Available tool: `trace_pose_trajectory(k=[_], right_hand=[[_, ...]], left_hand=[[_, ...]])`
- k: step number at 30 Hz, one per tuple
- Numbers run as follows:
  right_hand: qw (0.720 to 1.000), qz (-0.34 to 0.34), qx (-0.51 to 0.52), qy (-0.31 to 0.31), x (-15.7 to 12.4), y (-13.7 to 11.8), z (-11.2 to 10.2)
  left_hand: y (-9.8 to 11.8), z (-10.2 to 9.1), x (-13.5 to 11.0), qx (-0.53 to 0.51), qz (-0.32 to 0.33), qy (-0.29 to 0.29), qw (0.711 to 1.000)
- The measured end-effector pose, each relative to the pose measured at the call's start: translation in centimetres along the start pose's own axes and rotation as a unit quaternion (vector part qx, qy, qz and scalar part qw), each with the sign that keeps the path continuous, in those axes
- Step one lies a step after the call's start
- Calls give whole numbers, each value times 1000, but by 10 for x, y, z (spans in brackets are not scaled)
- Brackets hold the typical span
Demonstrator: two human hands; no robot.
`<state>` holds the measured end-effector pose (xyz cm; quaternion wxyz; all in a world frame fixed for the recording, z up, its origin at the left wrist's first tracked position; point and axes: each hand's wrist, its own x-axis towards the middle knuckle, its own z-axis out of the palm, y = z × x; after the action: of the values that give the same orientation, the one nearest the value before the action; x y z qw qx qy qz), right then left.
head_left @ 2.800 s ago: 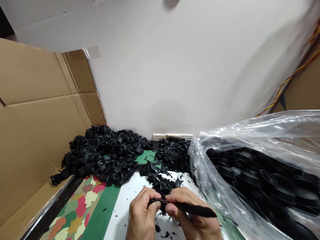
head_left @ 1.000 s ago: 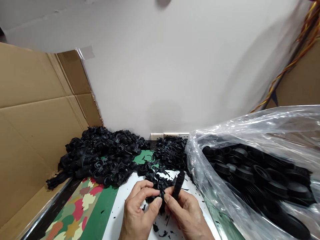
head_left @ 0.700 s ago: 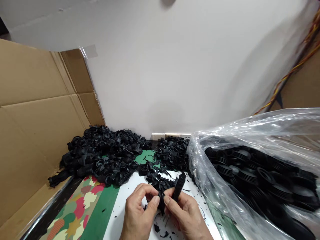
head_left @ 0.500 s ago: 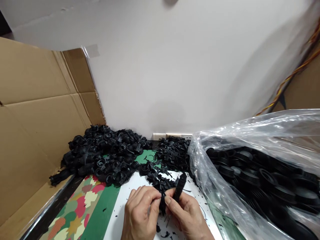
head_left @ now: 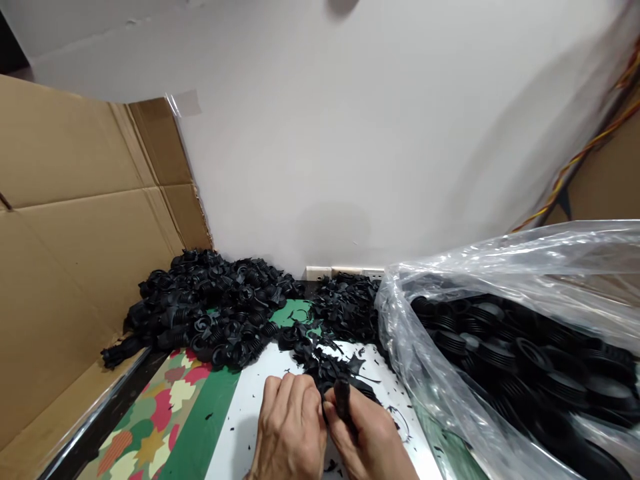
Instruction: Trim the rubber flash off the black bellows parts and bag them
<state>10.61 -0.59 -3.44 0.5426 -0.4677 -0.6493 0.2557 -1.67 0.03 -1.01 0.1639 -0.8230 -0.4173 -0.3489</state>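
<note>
My left hand (head_left: 293, 423) is closed with its back toward me, its fingers curled against a black rubber piece mostly hidden by the hands. Touching or nearly touching it, my right hand (head_left: 367, 427) grips a tool with a black handle (head_left: 343, 400). The handle's end points up at me, and the tool's tip is hidden. Beyond my fingers lies a heap of torn black rubber scraps (head_left: 325, 363) on a white sheet (head_left: 257, 387).
A pile of ribbed black rubber parts (head_left: 225, 313) lies at the left beside a cardboard box wall (head_left: 90, 220). More scraps (head_left: 347, 300) sit by a power strip (head_left: 320, 273). On the right, a clear plastic bag (head_left: 400, 320) holds larger ribbed rubber parts (head_left: 500, 353).
My left hand has rolled over so its back faces me. My right hand has turned, tipping the tool's handle toward me. Its thin metal shaft, visible before, is now hidden.
</note>
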Motion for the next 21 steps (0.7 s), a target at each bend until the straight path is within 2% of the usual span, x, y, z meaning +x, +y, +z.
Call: trace_pose_trajectory(k=[3,7,11,13,16,19,21], right_hand=[[998,34,54,-7,3,-3,-3],[973,161,165,-6,11,-8,-9],[950,216,224,-3,16,-8,-11],[945,228,234,0,17,-7,-10],[941,236,243,0,17,-4,-10],[939,231,255,-13,17,-1,-10],[935,228,269,-25,18,1,-10]], left_hand=[[0,-2,1,-33,-40,6,999],[-8,-6,2,-134,-136,-15,981],[-12,-10,5,-258,-279,-28,925],[-12,-12,8,-307,-325,-19,894],[-12,-14,11,-349,-302,-2,887],[-12,-12,11,-372,-265,-26,889],[-12,-10,10,-403,-288,-43,867]])
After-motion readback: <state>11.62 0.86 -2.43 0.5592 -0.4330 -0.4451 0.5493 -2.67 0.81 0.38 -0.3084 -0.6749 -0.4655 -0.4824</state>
